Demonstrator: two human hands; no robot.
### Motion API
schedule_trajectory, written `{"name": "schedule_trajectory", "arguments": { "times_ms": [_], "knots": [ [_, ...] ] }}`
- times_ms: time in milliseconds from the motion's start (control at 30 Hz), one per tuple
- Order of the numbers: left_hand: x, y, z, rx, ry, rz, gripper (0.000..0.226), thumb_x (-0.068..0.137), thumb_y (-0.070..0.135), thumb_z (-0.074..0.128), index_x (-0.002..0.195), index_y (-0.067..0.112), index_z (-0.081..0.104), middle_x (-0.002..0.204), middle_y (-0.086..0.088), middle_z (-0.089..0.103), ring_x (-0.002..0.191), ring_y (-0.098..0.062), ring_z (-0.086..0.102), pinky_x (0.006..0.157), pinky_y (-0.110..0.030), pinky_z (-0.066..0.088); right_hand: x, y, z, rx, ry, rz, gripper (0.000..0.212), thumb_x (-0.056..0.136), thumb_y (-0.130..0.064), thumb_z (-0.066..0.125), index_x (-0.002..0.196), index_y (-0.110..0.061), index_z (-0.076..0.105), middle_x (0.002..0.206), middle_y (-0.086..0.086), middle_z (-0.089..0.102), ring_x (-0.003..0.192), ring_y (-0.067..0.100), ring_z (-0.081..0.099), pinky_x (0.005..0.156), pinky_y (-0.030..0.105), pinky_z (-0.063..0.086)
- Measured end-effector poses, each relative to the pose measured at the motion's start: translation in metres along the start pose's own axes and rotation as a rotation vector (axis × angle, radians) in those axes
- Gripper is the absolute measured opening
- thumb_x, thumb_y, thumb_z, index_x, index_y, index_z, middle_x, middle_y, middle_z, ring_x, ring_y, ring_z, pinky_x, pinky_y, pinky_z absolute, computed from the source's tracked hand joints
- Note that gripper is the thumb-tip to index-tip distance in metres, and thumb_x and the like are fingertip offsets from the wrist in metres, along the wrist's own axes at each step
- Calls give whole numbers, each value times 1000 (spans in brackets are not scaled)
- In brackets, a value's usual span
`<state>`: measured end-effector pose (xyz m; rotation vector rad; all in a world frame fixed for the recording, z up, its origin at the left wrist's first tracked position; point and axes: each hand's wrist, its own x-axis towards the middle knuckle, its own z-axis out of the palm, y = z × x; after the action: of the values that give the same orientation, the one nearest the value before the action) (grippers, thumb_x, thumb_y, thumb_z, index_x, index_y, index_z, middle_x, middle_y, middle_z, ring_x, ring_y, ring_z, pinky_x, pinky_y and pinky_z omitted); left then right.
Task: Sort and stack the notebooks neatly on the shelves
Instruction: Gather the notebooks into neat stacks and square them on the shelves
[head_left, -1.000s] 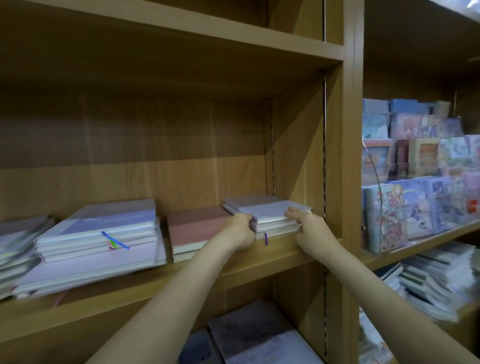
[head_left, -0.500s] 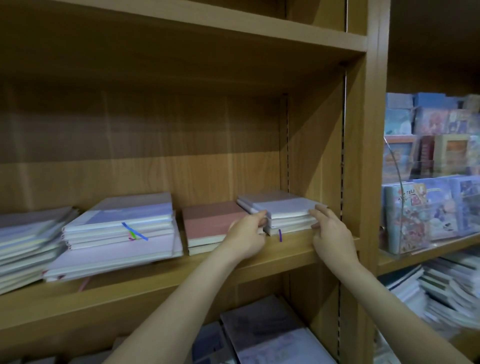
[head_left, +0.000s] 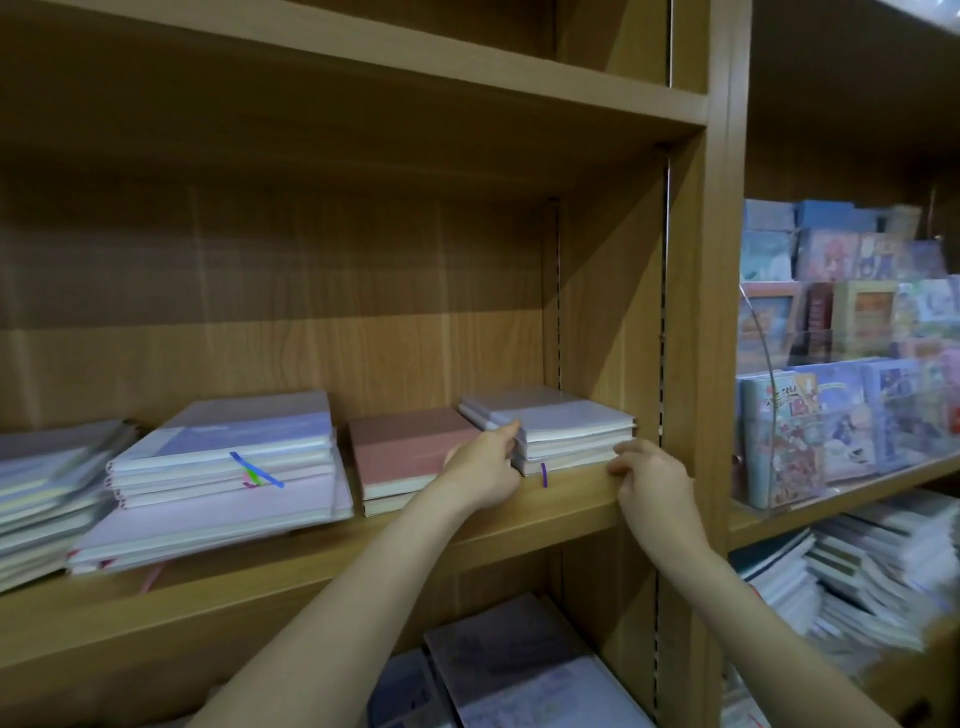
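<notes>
Two hands flank the small stack of pale lilac notebooks (head_left: 558, 434) beside the wooden shelf upright (head_left: 691, 322): left hand (head_left: 483, 470) pinches its left corner; right hand (head_left: 652, 486), fingers loosely curled, touches its right front corner.

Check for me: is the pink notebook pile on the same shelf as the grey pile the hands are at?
Yes, the pink notebook pile lies on the same wooden shelf, just left of the grey pile.
</notes>
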<state>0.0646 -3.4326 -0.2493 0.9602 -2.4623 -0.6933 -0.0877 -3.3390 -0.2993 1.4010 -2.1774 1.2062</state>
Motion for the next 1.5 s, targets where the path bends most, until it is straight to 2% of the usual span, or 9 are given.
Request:
{"name": "schedule_trajectory", "arguments": {
  "times_ms": [233,467,633,833,1033,1167,1267,1367,1500],
  "knots": [
    [-2,1,2,-81,49,-23,65,92,4,46,148,24,20,144,-1,43,134,-18,38,111,-29,30,-2,2,-3,-102,-70,-13,32,94,-3,44,117,-13,63,148,0,38,136,21,33,113,32,24],
    [-17,2,0,-297,360,-69,70,93,0,45,150,21,10,141,-3,45,99,-9,51,66,-16,44,11,1,-13,-164,-250,-152,32,93,0,41,111,-15,63,159,-2,6,138,23,29,110,29,27],
    [-24,-5,-4,-231,421,-73,67,93,0,44,149,22,14,141,0,45,120,-15,49,78,-17,37,12,-17,-13,107,21,-148,29,93,-5,48,117,-16,60,141,1,45,131,14,35,107,23,25],
    [-25,-14,-11,-281,478,-83,63,91,-3,44,147,18,23,136,2,51,130,-18,41,106,-38,38,29,-61,13,-132,-277,-226,62,87,-46,58,138,-14,42,144,4,43,129,21,41,107,32,31],
    [-32,-28,-20,-257,458,-56,58,88,-7,42,142,13,31,128,-5,56,124,-19,49,107,-38,38,28,-62,3,-210,-182,-290,37,90,-17,58,128,-17,58,123,5,62,117,22,53,95,33,44],
    [-44,-23,-25,-268,434,12,53,93,3,46,142,17,33,124,1,57,119,-15,51,101,-28,41,23,-70,-17,-72,106,-308,27,92,-11,55,117,-12,64,106,7,68,99,19,62,85,23,44],
    [-65,-11,-45,-684,373,38,37,96,15,49,132,23,40,109,0,60,103,-17,60,89,-32,51,12,-99,-37,73,364,-521,25,86,-5,62,110,-2,66,99,13,71,90,24,68,82,24,46],
    [-91,0,-76,-1318,221,-1,16,97,23,47,95,9,54,88,-14,64,78,-21,66,66,-28,58,-13,-141,-34,130,372,-854,25,88,-11,54,106,0,67,96,11,71,90,16,65,85,18,47],
    [-130,-13,-112,-1257,383,24,12,91,2,47,83,0,55,76,-14,58,60,-16,60,53,-21,53,-36,-186,-25,180,246,-1082,29,88,-17,53,109,-4,68,106,6,70,98,15,65,87,26,51]
  ]
}}
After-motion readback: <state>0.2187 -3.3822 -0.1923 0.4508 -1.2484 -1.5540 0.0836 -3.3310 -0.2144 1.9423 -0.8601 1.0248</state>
